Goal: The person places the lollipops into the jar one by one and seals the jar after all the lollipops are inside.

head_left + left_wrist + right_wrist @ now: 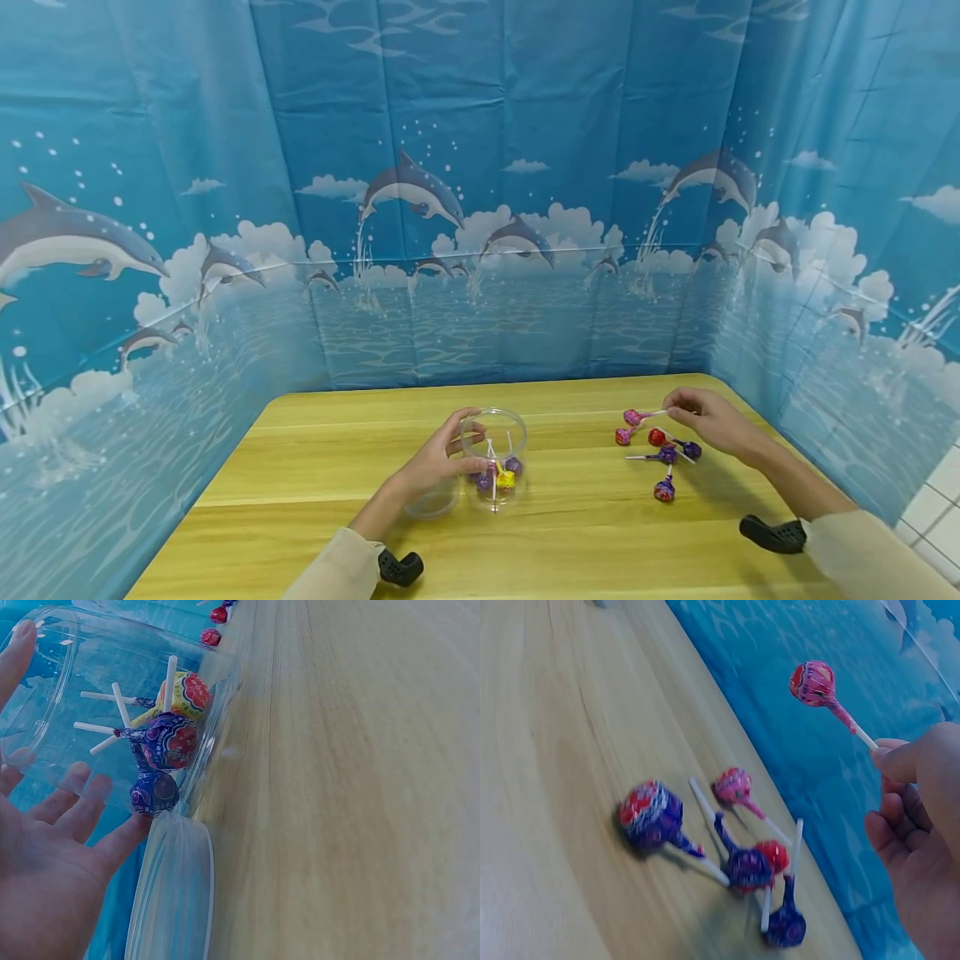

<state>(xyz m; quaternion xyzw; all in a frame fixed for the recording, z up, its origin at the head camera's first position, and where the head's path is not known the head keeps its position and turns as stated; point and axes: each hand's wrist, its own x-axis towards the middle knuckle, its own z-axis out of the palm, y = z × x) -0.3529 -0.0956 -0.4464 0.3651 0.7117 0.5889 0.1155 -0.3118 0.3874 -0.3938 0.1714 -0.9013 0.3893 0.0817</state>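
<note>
My left hand (pixel 435 461) holds a clear round jar (pixel 517 433), fingers and thumb around its side. Inside the jar lie several wrapped lollipops, among them a yellow one (pixel 187 696) and purple ones (pixel 171 741). Between thumb and forefinger, my right hand (pixel 712 423) pinches the white stick of a pink lollipop (pixel 813 684), its head raised off the table in the right wrist view. Below that hand lies a loose group: another pink lollipop (pixel 733 785), a red one (pixel 772 855), and purple ones (pixel 652 816).
A clear round lid (pixel 176 892) lies on the wooden table (pixel 337 467) beside the jar, partly behind the left hand in the head view. A blue dolphin-print curtain (pixel 480 317) hangs around the table's back and sides.
</note>
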